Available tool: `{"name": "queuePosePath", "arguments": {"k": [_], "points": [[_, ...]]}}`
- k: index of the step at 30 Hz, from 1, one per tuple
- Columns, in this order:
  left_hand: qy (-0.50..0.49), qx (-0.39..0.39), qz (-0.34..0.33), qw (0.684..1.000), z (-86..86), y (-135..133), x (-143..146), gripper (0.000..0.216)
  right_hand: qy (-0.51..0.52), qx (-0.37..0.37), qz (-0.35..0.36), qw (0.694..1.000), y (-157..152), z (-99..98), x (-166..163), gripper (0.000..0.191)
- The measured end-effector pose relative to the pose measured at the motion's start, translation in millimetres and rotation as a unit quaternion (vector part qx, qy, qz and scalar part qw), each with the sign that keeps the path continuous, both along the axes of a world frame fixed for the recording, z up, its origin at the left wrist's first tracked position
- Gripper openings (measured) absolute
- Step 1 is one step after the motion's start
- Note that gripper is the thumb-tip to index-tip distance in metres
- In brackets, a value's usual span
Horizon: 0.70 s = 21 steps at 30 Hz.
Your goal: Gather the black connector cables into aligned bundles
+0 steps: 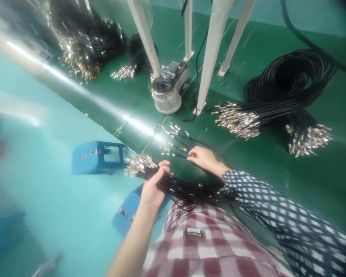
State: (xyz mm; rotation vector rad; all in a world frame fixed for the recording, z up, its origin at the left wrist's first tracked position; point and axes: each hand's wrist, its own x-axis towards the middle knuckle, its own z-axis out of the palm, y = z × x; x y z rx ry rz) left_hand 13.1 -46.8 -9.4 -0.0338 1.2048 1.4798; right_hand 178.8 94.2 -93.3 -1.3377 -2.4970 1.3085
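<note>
My left hand [155,184] is wrapped round a thick bundle of black cables [190,189]. Silver and whitish connector ends [140,164] fan out past its fingers, beyond the table's edge. The rest of the bundle runs right, across my front and under my right sleeve. Close by, my right hand [204,157] pinches a thin black cable over the green table [173,134]. Several loose cables with metal ends [174,148] spread on the table just left of those fingertips. How many cables the pinch holds is hard to make out.
A round grey tape dispenser [167,96] stands by white metal legs [212,61]. Coiled black cables with metal ends [288,80] lie at right, more cable bundles [86,42] at upper left. Blue stools [88,157] stand on the floor beside the table.
</note>
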Motion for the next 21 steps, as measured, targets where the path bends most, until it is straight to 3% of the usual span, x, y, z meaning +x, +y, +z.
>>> {"name": "queuePosePath", "arguments": {"k": [3,5,8,10,14,17,21], "points": [[0.005,0.033,-0.007,0.999,0.7,0.5,1.5,0.019,-0.002,0.015,-0.012,1.0,-3.9,-17.4,-28.3,0.006],[0.003,0.047,-0.014,0.999,1.3,1.8,3.7,0.018,0.007,0.013,-0.024,1.0,-8.8,-15.2,-28.4,0.01],[-0.004,0.053,-0.003,0.999,1.8,6.7,6.5,0.025,0.037,-0.011,-0.036,0.999,-17.9,5.7,-7.0,0.017],[0.0,0.049,0.005,0.999,3.0,12.4,8.6,0.02,0.097,-0.067,-0.045,0.992,-26.9,24.9,11.4,0.022],[0.03,0.036,-0.029,0.998,11.4,27.7,15.5,0.03,0.236,-0.2,-0.101,0.946,-50.1,55.6,35.8,0.028],[0.046,0.032,-0.081,0.995,19.3,37.2,20.8,0.032,0.262,-0.231,-0.125,0.929,-62.7,66.6,39.9,0.032],[0.054,0.038,-0.137,0.988,24.0,42.4,23.0,0.02,0.273,-0.237,-0.129,0.923,-69.7,69.4,44.4,0.032]]}}
